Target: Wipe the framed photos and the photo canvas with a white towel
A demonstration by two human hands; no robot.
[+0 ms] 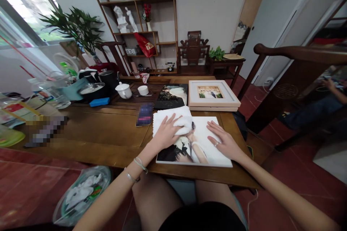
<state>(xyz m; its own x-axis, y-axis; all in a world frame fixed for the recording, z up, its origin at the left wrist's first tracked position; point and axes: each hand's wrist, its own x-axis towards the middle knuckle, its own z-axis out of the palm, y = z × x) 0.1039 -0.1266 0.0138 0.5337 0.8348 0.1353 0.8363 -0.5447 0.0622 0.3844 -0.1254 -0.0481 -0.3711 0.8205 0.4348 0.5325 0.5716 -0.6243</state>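
A white-edged photo panel (197, 153) lies flat at the table's front edge, printed with a picture of people. My left hand (168, 132) presses a bunched white cloth (173, 113) onto the panel's upper left part, with folds of it caught between thumb and fingers. The cloth spreads past the panel's far edge and hides that corner. On the panel's right side rests my right hand (222, 142), flat with fingers apart and a ring on one finger; it holds nothing.
Behind the panel lie a dark photo album (172, 95) and a pale framed picture (214, 95). A phone (144, 114) sits left of the cloth. Farther left are a white teapot (124, 90), blue sponge (99, 101) and black pan (92, 90). A lined bin (84, 191) stands below.
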